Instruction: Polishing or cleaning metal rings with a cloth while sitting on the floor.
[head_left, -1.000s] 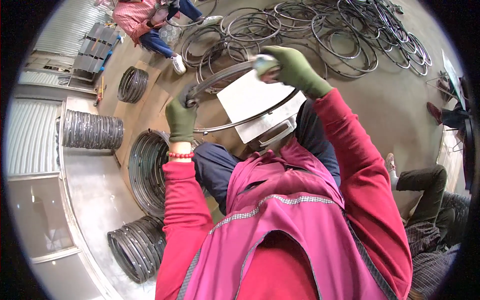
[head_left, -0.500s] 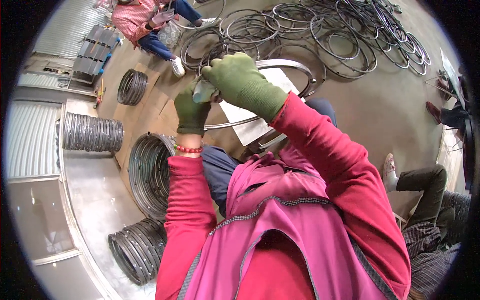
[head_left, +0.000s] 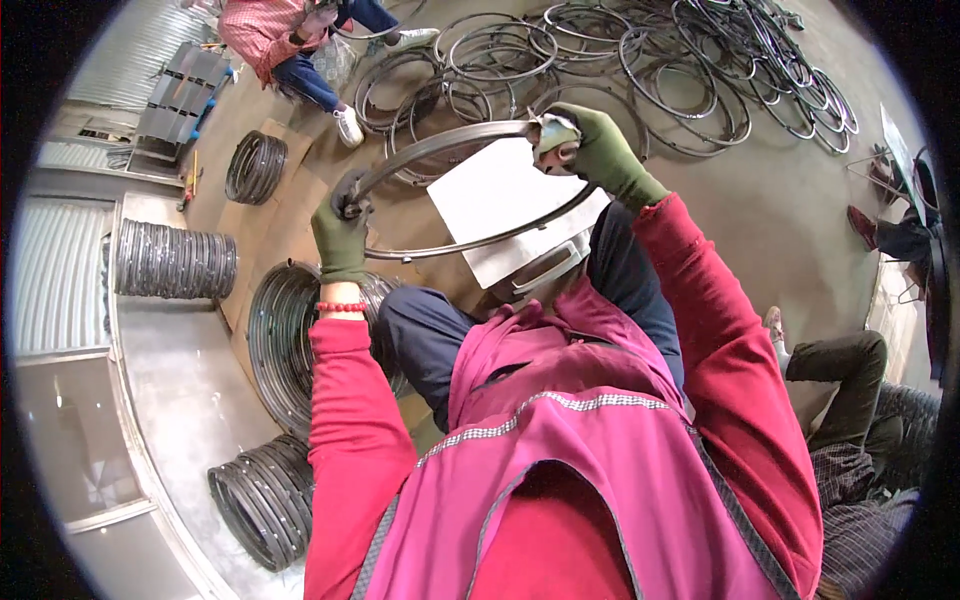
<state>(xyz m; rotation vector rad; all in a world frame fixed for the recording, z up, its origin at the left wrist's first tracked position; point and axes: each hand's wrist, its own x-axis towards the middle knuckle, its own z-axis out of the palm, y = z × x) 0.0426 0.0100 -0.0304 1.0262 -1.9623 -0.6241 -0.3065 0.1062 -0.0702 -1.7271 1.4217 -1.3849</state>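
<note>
A thin dark-grey metal ring [head_left: 440, 143], much like a wheel rim, is held up in front of me, tilted. My left hand [head_left: 341, 235], in a green glove with dark fingertips, is closed around its left side. My right hand [head_left: 605, 155], also gloved in green, pinches a pale, bluish crumpled rag [head_left: 556, 134] against the ring's far right part. Behind and below the ring lies a white board [head_left: 478, 205], close to my knees. Part of the right fingers is hidden by the rag.
Many loose rings [head_left: 680, 80] lie heaped on the floor ahead. Stacked rings stand at the left: an upper bundle [head_left: 256, 168], a long bundle [head_left: 175, 260], a large coil [head_left: 285, 340] and a lower bundle [head_left: 262, 500]. A person [head_left: 275, 40] sits far left; another's leg [head_left: 840, 360] is at right.
My hands were together at the ring's far left; now they are apart. The right hand has moved right along the ring with the rag, and the left has come down and left.
</note>
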